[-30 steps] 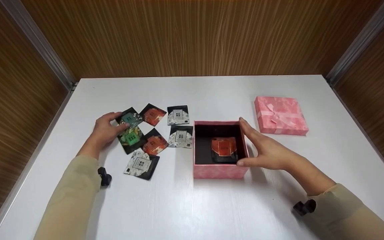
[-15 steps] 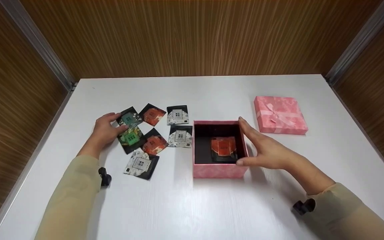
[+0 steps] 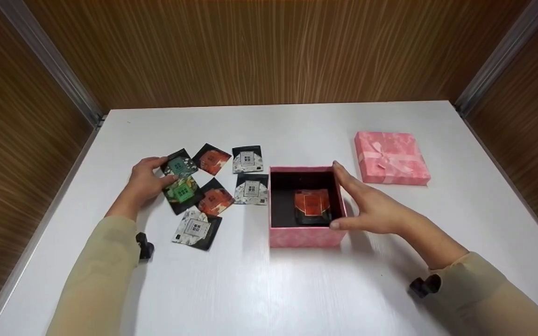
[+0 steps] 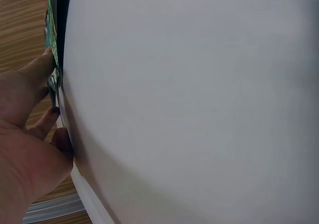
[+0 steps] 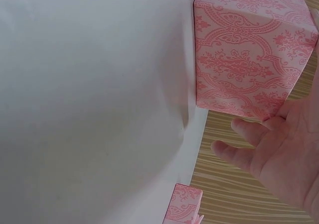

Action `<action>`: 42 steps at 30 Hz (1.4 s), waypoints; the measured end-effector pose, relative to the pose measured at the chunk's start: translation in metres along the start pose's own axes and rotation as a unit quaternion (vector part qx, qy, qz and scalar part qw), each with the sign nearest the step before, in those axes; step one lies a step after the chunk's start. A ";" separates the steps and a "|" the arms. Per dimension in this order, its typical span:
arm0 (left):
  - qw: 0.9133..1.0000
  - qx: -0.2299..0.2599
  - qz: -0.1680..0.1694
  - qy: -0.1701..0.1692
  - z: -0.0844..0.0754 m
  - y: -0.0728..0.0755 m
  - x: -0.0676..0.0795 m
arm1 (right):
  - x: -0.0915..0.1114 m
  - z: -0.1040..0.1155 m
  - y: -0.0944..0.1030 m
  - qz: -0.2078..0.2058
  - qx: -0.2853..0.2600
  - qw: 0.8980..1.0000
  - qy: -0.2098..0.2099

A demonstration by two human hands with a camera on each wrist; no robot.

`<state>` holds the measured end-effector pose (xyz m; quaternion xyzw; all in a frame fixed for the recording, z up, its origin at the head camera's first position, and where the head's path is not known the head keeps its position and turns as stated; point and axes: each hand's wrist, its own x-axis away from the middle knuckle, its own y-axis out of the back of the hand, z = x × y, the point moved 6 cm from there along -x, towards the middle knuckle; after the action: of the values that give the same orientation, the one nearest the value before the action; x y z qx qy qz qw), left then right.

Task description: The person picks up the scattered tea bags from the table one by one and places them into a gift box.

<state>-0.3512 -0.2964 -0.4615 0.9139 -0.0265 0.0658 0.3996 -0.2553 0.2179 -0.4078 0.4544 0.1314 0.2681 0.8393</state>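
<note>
One square black-and-teal sachet stays unmoved, pinched by the left hand toward the white worktop's left edge, outside the pink cardboard box which the spread right hand steadies.

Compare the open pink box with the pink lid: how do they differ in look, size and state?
The pink box is deeper; the pink lid is flatter. The box shows a dark inside with a red-and-black sachet in it, while the lid shows a closed top with a ribbon bow. The right hand touches the box, while the lid lies untouched. Both are pink, patterned and roughly square, on the white table.
</note>
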 end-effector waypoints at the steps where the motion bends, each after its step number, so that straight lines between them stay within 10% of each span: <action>1: 1.000 0.001 -0.001 0.000 0.000 0.000 0.001 | 0.000 0.000 0.000 0.000 0.000 1.000 0.001; 29: 0.994 0.063 -0.088 -0.035 -0.003 0.012 0.005 | 0.000 -0.001 0.000 -0.005 -0.005 1.000 0.010; 42: 0.987 0.109 -0.113 -0.032 -0.026 0.041 0.016 | 0.001 0.002 0.001 -0.001 0.003 1.000 0.011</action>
<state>-0.3419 -0.3053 -0.4115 0.9507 0.0711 -0.0069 0.3018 -0.2542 0.2178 -0.4059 0.4535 0.1421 0.2720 0.8368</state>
